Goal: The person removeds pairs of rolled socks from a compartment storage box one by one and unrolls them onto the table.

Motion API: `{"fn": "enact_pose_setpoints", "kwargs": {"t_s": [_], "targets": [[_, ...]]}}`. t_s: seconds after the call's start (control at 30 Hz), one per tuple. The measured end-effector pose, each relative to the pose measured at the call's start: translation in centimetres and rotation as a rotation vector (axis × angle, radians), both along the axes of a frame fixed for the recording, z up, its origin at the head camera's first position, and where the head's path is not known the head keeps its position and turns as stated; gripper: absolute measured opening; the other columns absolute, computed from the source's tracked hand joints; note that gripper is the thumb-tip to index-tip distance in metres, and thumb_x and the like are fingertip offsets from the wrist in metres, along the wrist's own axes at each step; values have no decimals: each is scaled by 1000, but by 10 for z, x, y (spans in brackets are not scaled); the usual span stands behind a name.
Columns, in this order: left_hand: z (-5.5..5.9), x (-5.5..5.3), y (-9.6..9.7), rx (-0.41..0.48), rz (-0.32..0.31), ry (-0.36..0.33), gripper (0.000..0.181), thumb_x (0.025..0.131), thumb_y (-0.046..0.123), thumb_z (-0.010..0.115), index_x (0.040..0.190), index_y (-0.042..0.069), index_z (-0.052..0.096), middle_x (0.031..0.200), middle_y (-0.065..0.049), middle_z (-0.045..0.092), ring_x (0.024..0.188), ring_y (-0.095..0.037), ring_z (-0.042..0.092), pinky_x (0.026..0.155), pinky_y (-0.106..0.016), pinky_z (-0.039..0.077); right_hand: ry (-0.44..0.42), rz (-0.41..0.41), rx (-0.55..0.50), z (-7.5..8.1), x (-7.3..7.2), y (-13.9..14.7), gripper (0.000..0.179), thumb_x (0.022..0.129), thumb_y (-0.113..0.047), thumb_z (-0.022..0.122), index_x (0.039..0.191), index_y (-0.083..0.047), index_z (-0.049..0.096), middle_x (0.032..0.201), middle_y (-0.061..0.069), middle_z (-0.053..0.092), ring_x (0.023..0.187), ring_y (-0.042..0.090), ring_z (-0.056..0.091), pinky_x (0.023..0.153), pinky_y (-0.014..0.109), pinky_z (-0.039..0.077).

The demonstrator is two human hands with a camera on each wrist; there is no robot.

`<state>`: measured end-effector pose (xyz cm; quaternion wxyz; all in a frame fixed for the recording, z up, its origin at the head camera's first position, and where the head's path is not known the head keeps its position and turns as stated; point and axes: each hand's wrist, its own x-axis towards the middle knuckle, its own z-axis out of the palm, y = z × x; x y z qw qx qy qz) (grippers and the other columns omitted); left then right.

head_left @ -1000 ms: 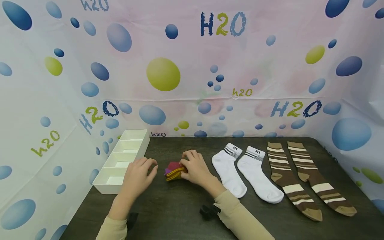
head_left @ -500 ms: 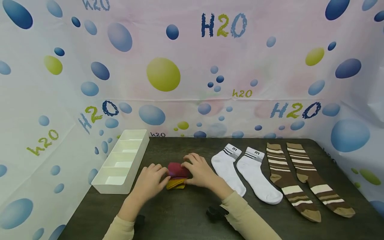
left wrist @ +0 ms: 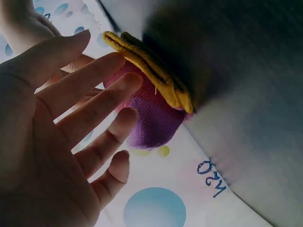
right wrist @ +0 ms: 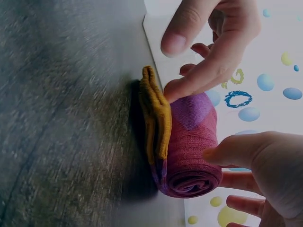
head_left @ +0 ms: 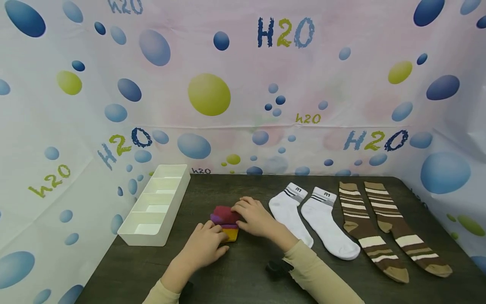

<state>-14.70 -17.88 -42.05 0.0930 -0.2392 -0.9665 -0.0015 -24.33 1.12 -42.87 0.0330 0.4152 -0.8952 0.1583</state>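
A rolled pair of socks, maroon and purple with mustard-yellow cuffs, lies on the dark table. The spiral end of the sock roll shows in the right wrist view, with the yellow cuffs lying flat beside the roll. My right hand holds the right end of the roll, thumb on the near side and fingers reaching over its far side. My left hand touches the yellow cuffs with its fingertips; in the left wrist view, its fingers are spread and fairly straight.
A white tray with several compartments stands left of the hands. To the right lie two white ankle socks and two long brown striped socks, laid flat. A patterned backdrop rises behind the table.
My left hand has come in from beside the tray to the sock roll, then down to the cuffs. The cuffs now lie flatter toward me. My right hand stays at the roll's right end.
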Motion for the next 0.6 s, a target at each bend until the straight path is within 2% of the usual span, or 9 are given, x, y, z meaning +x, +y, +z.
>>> {"fn": "enact_pose_setpoints", "kwargs": {"t_s": [0.13,0.3,0.47,0.6], "targets": [[-2,1,1,3,10,-50,24,81,39,76,97,20,76,93,4,69,86,-17,53,68,-32,37,0,-8,-8,-2,-1,-1,32,93,-24,65,124,-17,62,130,3,61,131,28,47,103,54,43],[-4,0,-1,-2,35,-66,23,81,39,76,96,20,75,96,3,71,86,-17,54,69,-33,37,20,-10,-8,-3,-2,0,31,93,-26,65,122,-17,62,127,3,62,124,26,52,98,51,46],[-5,-2,-9,1,88,-70,21,80,37,77,89,19,73,93,3,71,80,-17,51,68,-33,36,52,-10,-2,-4,2,1,28,94,-28,63,119,-16,63,122,3,64,117,24,56,95,48,47],[-5,-4,-18,15,141,-69,22,79,35,79,84,16,71,87,2,70,79,-19,51,68,-35,36,100,12,-3,-4,7,2,22,95,-27,62,113,-15,65,110,2,66,105,22,61,88,44,50]]}}
